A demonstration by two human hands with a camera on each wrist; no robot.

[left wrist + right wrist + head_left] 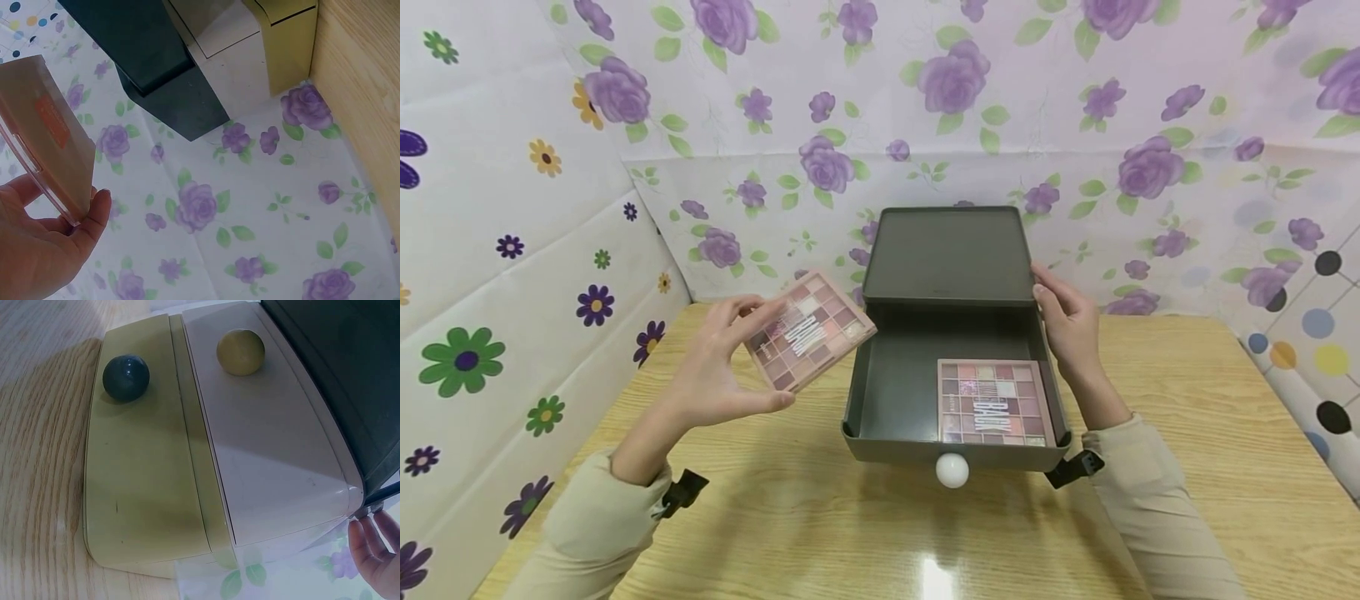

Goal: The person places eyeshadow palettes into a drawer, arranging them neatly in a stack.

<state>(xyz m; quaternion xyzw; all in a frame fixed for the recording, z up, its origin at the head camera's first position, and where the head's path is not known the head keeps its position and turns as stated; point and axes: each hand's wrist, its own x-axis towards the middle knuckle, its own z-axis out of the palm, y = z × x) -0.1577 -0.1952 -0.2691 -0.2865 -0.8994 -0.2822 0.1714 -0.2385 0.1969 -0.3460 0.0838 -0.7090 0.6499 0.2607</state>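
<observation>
My left hand (718, 367) holds an eyeshadow palette (811, 332) by its edges, tilted in the air left of the drawer box. In the left wrist view, the plain back of the held palette (53, 128) shows an orange label. A second eyeshadow palette (992, 402) lies at the right side of the pulled-out dark green drawer (898, 408), which has a white knob (952, 471). With its fingertips, my right hand (1069, 321) touches the right edge of the drawer box near its dark top (953, 254); part of those fingers is hidden.
Below the dark drawer, the right wrist view shows a pale drawer (275, 444) with a yellow knob (240, 352) and a yellow-green drawer (144, 475) with a dark knob (126, 378). The box stands on a wooden table (775, 517). Flowered cloth (820, 75) hangs behind.
</observation>
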